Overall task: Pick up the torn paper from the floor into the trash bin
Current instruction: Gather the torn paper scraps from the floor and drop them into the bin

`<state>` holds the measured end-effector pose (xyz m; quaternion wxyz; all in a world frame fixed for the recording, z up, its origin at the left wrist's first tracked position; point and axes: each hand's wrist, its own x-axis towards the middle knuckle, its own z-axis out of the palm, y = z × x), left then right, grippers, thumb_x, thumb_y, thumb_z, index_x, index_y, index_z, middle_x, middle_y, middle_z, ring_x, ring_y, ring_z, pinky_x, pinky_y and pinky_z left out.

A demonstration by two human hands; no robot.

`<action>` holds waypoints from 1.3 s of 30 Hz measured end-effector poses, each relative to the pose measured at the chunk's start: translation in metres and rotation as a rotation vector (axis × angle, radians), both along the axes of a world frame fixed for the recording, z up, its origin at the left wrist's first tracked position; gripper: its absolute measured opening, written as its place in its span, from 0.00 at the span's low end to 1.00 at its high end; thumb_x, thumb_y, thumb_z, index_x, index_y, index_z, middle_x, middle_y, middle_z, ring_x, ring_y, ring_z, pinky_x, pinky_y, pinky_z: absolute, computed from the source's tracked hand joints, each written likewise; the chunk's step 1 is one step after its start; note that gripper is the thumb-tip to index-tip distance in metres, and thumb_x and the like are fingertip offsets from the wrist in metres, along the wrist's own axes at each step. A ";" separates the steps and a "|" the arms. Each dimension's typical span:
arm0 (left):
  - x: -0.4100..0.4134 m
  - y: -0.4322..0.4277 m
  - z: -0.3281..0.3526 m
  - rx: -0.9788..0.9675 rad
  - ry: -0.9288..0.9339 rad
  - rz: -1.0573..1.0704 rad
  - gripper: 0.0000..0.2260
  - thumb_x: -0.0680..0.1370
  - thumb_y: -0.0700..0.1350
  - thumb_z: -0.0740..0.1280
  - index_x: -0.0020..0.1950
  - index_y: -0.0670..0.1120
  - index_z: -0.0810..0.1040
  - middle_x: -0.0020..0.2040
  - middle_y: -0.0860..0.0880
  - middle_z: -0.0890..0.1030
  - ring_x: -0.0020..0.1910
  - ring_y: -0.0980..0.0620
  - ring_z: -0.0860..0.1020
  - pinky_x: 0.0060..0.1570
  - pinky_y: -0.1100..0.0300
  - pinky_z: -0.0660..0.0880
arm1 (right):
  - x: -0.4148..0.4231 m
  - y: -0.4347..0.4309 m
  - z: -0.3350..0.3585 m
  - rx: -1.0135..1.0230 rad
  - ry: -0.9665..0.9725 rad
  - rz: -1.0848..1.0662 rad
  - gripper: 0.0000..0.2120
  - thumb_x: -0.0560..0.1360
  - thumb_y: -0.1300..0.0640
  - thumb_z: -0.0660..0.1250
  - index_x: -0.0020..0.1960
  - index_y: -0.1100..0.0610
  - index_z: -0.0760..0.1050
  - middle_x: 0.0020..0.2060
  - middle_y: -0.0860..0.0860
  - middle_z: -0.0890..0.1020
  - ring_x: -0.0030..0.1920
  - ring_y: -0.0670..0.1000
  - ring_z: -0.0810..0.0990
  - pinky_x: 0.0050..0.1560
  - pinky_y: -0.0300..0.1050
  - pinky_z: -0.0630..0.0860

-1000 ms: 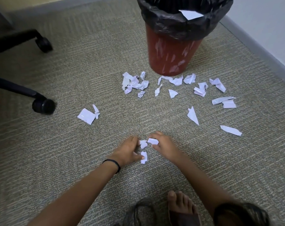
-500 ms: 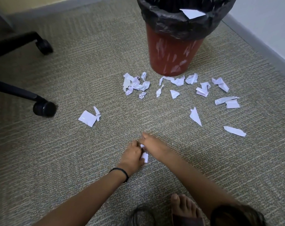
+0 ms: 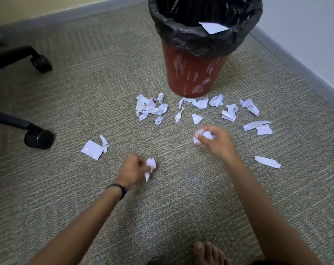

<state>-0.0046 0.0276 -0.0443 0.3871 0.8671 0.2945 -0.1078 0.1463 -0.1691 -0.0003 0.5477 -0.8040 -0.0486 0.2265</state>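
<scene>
White scraps (image 3: 151, 109) lie scattered on the carpet (image 3: 85, 92) in front of the bin (image 3: 195, 77) — most near its base, a few well apart to the left and right. The left hand (image 3: 132, 168) curls its fingers round a crumpled bit (image 3: 150, 165); the right hand (image 3: 218, 142), nearer the bin, grips a wad (image 3: 203, 135). One piece (image 3: 213, 27) rests on the black liner (image 3: 181, 37) at the rim.

Office room, ribbed carpet (image 3: 85, 96), chair castors (image 3: 39, 139), grey baseboard (image 3: 296, 60), lined bin (image 3: 196, 69)
</scene>
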 end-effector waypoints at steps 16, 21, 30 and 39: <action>0.255 0.007 0.244 -0.408 -0.627 0.056 0.06 0.80 0.42 0.60 0.46 0.42 0.74 0.39 0.48 0.76 0.36 0.60 0.74 0.41 0.62 0.76 | 0.159 0.078 0.171 0.074 -0.323 -0.015 0.13 0.73 0.65 0.68 0.57 0.59 0.77 0.48 0.55 0.80 0.43 0.48 0.81 0.53 0.45 0.80; 0.254 0.007 0.235 -0.302 -0.746 0.028 0.09 0.81 0.41 0.56 0.58 0.43 0.74 0.51 0.52 0.78 0.54 0.55 0.76 0.48 0.68 0.74 | 0.167 0.073 0.166 0.111 -0.431 0.020 0.32 0.74 0.71 0.56 0.74 0.51 0.58 0.73 0.50 0.63 0.70 0.47 0.64 0.66 0.36 0.64; 0.178 0.032 0.144 -0.092 -0.622 0.129 0.24 0.80 0.41 0.60 0.76 0.46 0.58 0.76 0.49 0.61 0.74 0.52 0.60 0.73 0.55 0.61 | 0.125 0.023 0.128 0.277 -0.627 -0.313 0.24 0.73 0.74 0.55 0.53 0.49 0.77 0.69 0.56 0.70 0.71 0.52 0.67 0.71 0.41 0.65; 0.053 0.099 -0.009 0.262 0.110 0.073 0.26 0.76 0.44 0.67 0.73 0.42 0.65 0.71 0.34 0.64 0.71 0.35 0.63 0.70 0.45 0.62 | 0.087 -0.050 -0.039 -0.319 -0.181 -0.087 0.16 0.75 0.69 0.59 0.60 0.58 0.74 0.59 0.58 0.76 0.49 0.52 0.74 0.43 0.41 0.70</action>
